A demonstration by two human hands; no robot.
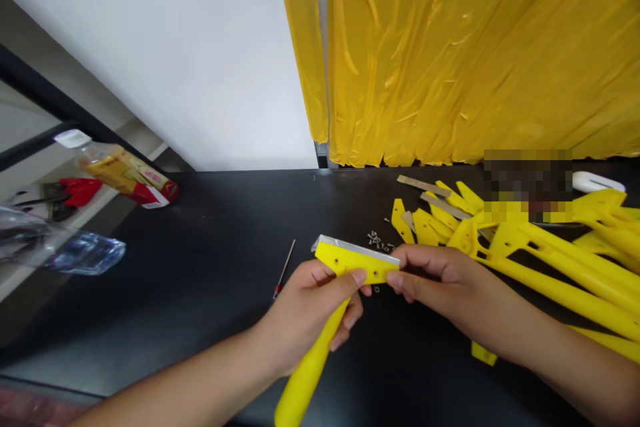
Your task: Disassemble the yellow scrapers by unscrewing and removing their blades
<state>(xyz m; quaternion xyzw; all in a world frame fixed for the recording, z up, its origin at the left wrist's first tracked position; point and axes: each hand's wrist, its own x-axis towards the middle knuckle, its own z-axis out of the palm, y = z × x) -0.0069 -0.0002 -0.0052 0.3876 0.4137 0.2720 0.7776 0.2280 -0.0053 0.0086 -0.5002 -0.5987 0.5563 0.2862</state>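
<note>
While your left hand [305,307] grips the yellow scraper [330,307] at near centre | right hand [445,280] pinches its head | blade [357,248] seated | screws [380,240] look unfitted | loose scraper parts [550,247] wait far right

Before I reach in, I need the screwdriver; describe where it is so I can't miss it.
On the black table, look just left of the left hand. The screwdriver lies there alone: a thin metal shaft with a red handle end, unlike the yellow scraper parts piled right.
</note>
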